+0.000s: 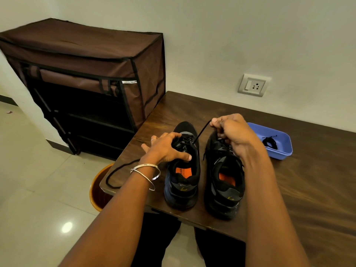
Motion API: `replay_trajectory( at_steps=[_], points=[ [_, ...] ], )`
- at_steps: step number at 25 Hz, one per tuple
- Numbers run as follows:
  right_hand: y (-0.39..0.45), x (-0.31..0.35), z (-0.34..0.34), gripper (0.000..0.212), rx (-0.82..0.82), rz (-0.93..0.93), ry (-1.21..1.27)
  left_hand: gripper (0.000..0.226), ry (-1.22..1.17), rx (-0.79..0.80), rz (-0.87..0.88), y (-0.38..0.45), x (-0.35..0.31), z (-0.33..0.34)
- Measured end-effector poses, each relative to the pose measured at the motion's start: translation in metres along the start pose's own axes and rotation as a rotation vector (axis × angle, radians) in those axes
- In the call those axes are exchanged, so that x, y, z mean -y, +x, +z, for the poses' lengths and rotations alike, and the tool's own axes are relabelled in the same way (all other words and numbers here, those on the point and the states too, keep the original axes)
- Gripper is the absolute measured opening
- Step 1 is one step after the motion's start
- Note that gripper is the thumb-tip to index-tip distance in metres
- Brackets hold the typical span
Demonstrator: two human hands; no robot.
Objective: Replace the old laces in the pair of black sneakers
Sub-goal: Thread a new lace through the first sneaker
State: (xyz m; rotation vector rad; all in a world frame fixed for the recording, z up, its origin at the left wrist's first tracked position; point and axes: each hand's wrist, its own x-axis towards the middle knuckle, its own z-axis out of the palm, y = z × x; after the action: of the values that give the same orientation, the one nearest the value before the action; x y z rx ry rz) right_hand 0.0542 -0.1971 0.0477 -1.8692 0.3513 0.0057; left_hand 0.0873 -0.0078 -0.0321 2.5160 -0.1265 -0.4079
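lace [200,132] taut in right hand [234,132]

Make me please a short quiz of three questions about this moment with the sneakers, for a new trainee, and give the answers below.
1. True or false: the right hand pinches a black lace drawn taut from the left sneaker.
2. Where does the coiled spare lace lie?
A. in the blue tray
B. inside the right sneaker
C. on the floor
3. Fill in: the left hand steadies the left sneaker by its ____.

Key
1. True.
2. A.
3. Tongue and collar: the thumb lies on the collar rim, and the fingers lie over the laced tongue.
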Motion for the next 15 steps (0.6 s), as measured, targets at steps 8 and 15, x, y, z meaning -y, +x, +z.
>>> replay_trajectory(
  at_steps=[8,15],
  points=[
    [-0.001,-0.009,-0.023,0.014,-0.113,-0.101,-0.265,0.095,0.017,0.023,-0.003,-0.005,-0.006,-0.004],
    [-0.005,0.004,-0.007,0.047,0.075,-0.136,-0.938,0.046,-0.117,-0.038,-0.01,0.0,-0.004,-0.007]
  ],
)
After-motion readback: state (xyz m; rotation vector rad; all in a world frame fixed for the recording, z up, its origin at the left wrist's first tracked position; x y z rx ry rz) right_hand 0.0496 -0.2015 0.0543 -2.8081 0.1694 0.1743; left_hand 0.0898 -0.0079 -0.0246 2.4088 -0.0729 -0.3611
